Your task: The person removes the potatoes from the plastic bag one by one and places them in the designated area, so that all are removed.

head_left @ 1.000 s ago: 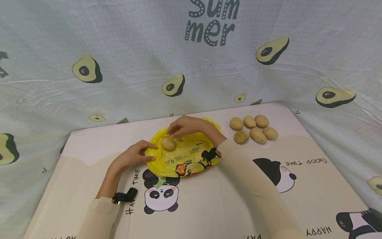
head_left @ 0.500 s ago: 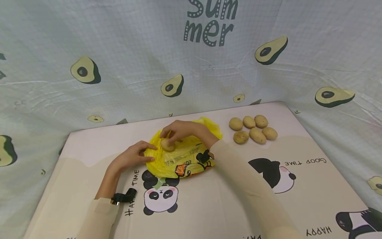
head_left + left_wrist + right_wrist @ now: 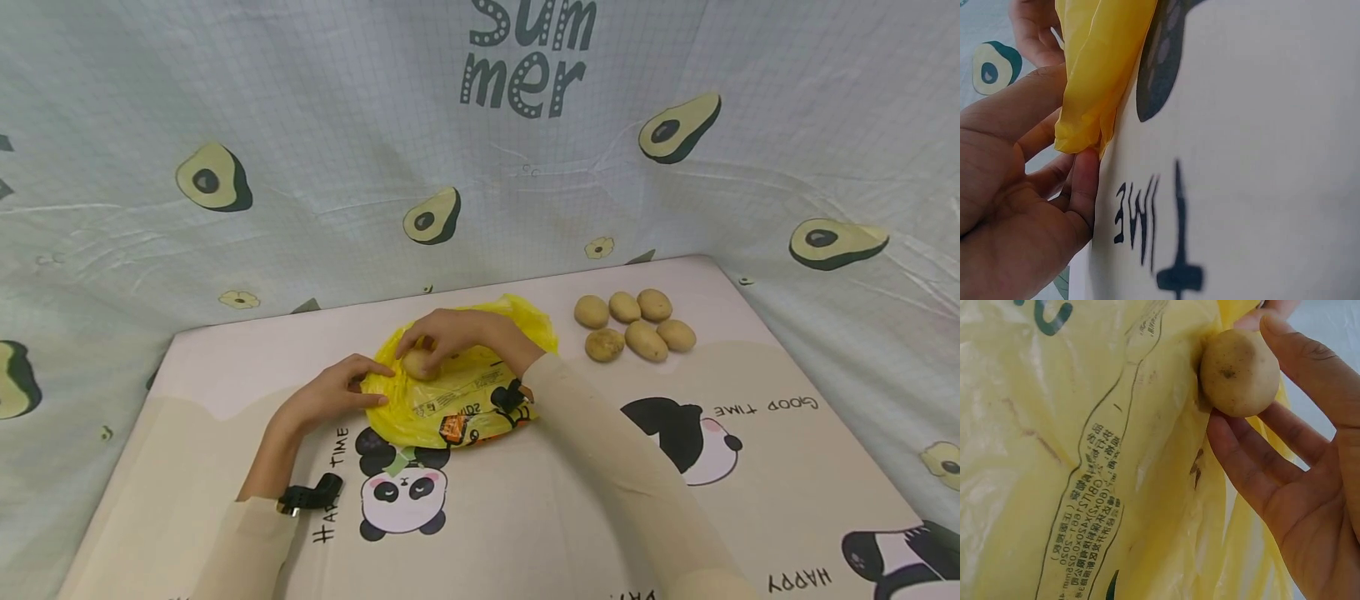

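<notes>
A yellow plastic bag (image 3: pixel 416 423) with printing lies flat on the table, its left end gathered. My left hand (image 3: pixel 330 394) holds that left end, with thumb and fingers on either side of it; the left wrist view shows the fingers (image 3: pixel 1087 178) at the bag's folded tip. On the bag sits a small, round, pale potato (image 3: pixel 1241 374). My right hand (image 3: pixel 453 333) reaches over the bag and grips this potato, the thumb on one side and the fingers curled on the other. Part of the potato is hidden under the fingers in the head view.
Several potatoes (image 3: pixel 646 342) lie grouped in two rows at the back right, beyond the bag. The table (image 3: pixel 525 517) has a panda-printed cover. A curtain (image 3: pixel 322 125) printed with avocados hangs behind the table's back edge.
My right hand has come down and slightly left from beside the potato, and its fingers have closed round it. The left hand stays at the bag's left end.
</notes>
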{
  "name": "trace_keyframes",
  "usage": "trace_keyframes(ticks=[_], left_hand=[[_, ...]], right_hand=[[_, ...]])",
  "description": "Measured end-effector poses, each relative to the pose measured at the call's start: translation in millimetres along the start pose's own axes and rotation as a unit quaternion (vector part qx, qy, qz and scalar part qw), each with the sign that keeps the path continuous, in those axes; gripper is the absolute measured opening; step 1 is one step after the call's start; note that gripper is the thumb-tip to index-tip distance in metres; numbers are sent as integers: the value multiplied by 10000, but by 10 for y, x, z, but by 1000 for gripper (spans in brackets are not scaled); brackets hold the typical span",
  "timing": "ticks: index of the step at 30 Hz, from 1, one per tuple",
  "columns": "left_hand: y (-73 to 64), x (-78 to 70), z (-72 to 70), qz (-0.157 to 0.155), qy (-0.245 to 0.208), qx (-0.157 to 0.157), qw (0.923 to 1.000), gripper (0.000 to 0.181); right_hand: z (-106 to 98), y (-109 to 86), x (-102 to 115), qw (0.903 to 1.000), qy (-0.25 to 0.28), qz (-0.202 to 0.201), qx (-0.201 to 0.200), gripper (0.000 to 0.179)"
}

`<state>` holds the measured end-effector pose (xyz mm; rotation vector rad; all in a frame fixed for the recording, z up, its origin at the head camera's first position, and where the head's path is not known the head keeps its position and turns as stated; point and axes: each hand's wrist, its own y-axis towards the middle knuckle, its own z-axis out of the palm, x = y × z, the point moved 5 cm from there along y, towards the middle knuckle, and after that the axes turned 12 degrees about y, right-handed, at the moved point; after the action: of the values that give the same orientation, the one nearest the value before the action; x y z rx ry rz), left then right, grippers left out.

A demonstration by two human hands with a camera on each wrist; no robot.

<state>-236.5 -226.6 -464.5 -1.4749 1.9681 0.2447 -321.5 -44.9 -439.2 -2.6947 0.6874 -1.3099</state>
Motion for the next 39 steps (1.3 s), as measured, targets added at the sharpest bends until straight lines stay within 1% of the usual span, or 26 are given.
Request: trace_keyframes(ticks=[7, 14, 20, 29, 34, 39], left_hand=[[13, 25, -1, -14, 45, -11, 10000, 44], [11, 4, -1, 37, 26, -5, 10000, 43], [7, 3, 11, 19, 73, -29, 10000, 43], [21, 45, 25, -45, 127, -26, 9999, 45], [25, 58, 18, -23, 139, -13, 9999, 46], [17, 52, 14, -71, 154, -13, 9999, 46]], right_hand=[[30, 18, 30, 9989, -466, 70, -40, 48], [55, 33, 48, 9977, -682, 4, -22, 47], [37, -10, 85, 9974, -701, -132, -32, 48], [-34, -117, 247, 9967, -641, -497, 5, 46], [-55, -160, 328, 9959, -634, -636, 70, 46], [-71, -221, 392, 9956, -562, -747, 77, 47]])
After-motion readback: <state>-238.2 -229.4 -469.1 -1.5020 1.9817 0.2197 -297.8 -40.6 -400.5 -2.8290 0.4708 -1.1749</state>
